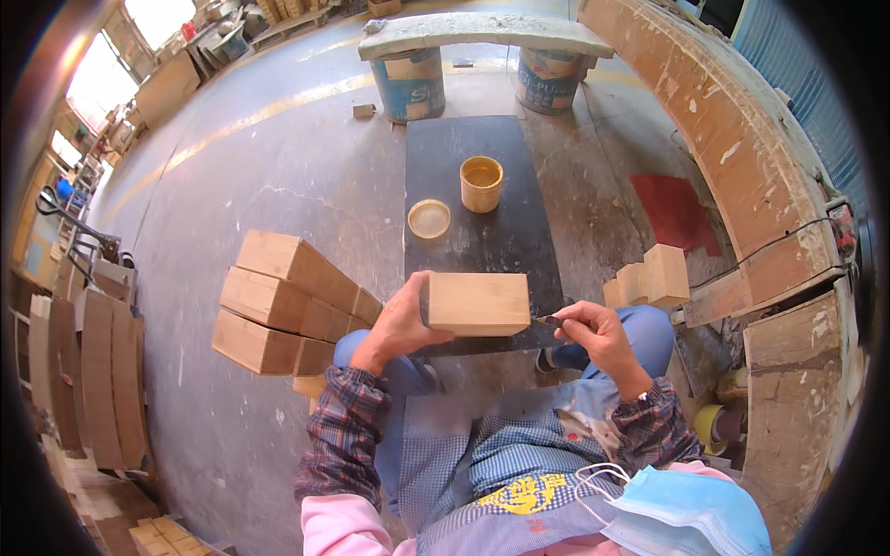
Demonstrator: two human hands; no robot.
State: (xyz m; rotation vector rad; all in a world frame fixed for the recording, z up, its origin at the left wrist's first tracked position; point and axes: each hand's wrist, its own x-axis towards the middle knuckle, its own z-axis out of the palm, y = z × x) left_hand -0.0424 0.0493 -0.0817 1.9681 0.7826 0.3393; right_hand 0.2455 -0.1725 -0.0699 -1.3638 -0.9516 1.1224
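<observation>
My left hand grips the left end of a light wooden box, held level over the near edge of a dark board. My right hand pinches a small thin tool whose tip touches the box's right end. On the dark board farther away stand an open round wooden jar with yellowish liquid and its flat round lid beside it.
A stack of similar wooden boxes lies on the concrete floor at my left. Small wooden pieces sit at my right. Two blue buckets carry a slab at the back. Curved wooden panels lean at the far left.
</observation>
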